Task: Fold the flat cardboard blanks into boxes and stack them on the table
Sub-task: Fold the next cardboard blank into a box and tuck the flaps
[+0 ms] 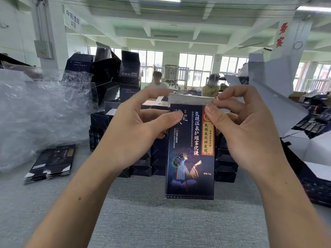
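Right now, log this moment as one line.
left hand: grips printed box | right hand: pinches its top corner | flat blanks: stacked on table

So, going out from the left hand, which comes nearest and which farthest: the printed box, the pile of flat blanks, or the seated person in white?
1. printed box: gripped by the left hand, centre.
2. pile of flat blanks: on the table, left.
3. seated person in white: far back.

The one head-worn camera looks forward and slightly down across the table (161, 221), close behind the left hand (143, 126) and right hand (241, 126).
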